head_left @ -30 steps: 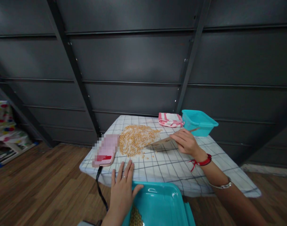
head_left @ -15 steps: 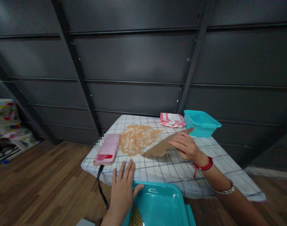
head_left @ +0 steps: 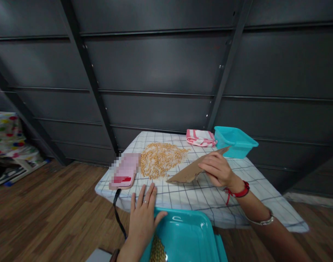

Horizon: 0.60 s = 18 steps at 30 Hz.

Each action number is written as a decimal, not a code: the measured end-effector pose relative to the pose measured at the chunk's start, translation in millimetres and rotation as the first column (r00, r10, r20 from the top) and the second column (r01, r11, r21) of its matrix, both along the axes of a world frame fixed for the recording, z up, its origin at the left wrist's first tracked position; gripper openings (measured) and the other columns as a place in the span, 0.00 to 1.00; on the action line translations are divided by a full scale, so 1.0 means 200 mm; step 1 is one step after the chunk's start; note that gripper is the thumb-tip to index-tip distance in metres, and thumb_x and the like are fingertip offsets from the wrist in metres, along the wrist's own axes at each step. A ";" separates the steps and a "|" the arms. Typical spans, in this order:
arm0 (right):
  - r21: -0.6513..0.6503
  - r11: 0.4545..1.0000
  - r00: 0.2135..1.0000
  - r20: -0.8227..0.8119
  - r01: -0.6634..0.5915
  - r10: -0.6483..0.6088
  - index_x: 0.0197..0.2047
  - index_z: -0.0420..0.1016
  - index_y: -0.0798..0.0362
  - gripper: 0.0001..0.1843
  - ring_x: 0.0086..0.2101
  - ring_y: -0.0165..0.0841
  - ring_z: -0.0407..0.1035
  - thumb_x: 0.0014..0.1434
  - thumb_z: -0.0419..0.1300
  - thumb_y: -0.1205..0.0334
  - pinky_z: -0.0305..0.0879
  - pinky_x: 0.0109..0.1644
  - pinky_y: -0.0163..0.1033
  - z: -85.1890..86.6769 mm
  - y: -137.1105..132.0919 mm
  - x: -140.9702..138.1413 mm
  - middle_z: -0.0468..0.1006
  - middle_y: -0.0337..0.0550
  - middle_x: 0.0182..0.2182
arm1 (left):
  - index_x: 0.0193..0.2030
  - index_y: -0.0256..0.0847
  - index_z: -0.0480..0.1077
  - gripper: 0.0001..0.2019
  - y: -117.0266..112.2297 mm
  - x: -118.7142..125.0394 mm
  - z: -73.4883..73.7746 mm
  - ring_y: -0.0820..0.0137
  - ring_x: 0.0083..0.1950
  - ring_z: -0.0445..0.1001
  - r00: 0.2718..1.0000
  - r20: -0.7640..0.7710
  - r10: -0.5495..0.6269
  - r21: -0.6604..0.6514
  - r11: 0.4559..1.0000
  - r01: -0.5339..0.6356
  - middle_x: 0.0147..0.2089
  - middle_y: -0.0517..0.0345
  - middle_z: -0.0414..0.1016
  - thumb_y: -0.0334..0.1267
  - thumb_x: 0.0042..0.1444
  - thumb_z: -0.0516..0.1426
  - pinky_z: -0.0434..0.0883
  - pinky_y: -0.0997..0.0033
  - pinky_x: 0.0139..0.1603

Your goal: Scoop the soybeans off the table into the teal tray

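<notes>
Brown cardboard (head_left: 186, 173) is what we grip in our right hand (head_left: 217, 169), pinched between thumb and fingers and tilted, its lower edge reaching leftward from the hand. Our left hand (head_left: 143, 216) lies loose and spread, palm down, its thumb over the rim of a teal tray (head_left: 186, 233); below that thumb we see dark grains (head_left: 157, 250) in it. Left of the right hand, just past the cardboard's tip, pale yellow beans (head_left: 161, 158) spread across the checked surface (head_left: 259, 203). Beyond the left hand's fingertips lies a pink phone (head_left: 126, 169), partly blurred. Farther past the right hand sit a striped towel (head_left: 200, 137) and a turquoise box (head_left: 237, 149).
</notes>
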State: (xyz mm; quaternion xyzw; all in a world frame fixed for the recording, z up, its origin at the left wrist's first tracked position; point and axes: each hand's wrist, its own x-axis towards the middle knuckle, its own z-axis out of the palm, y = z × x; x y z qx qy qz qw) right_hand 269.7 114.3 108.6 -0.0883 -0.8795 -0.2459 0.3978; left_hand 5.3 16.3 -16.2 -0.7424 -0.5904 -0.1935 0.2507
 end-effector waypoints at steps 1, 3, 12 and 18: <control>0.003 1.000 1.000 0.009 -0.002 0.002 0.44 0.65 0.54 0.19 0.29 0.32 0.67 0.49 0.47 0.74 0.61 0.35 0.43 0.00 0.00 0.00 0.73 0.43 0.29 | 0.57 0.41 0.57 0.33 0.00 0.00 0.00 0.57 0.59 0.57 1.000 0.004 0.001 -0.009 1.000 -0.001 0.57 0.52 0.64 0.61 0.50 0.41 0.48 0.50 0.59; 0.008 1.000 1.000 0.000 -0.002 0.002 0.45 0.65 0.54 0.20 0.29 0.32 0.67 0.50 0.47 0.74 0.61 0.35 0.43 0.01 -0.01 -0.01 0.74 0.43 0.29 | 0.57 0.42 0.57 0.33 0.00 0.00 0.00 0.57 0.59 0.57 1.000 0.011 0.008 -0.023 1.000 -0.008 0.57 0.51 0.64 0.61 0.50 0.42 0.49 0.50 0.59; 0.004 0.999 0.992 0.118 0.038 -0.038 0.41 0.65 0.57 0.16 0.31 0.32 0.66 0.50 0.44 0.75 0.62 0.35 0.41 0.06 -0.18 -0.06 0.73 0.45 0.28 | 0.57 0.40 0.57 0.34 0.00 -0.02 0.01 0.57 0.59 0.57 1.000 -0.011 -0.013 0.020 1.000 0.014 0.57 0.52 0.64 0.61 0.49 0.43 0.51 0.51 0.58; 0.010 0.991 0.974 0.179 0.136 -0.136 0.40 0.66 0.57 0.16 0.32 0.31 0.66 0.53 0.42 0.74 0.62 0.35 0.39 0.03 -0.30 -0.11 0.73 0.44 0.28 | 0.58 0.42 0.55 0.35 0.00 -0.03 -0.01 0.57 0.59 0.56 1.000 0.028 0.007 -0.020 1.000 -0.007 0.57 0.51 0.64 0.62 0.49 0.42 0.49 0.51 0.59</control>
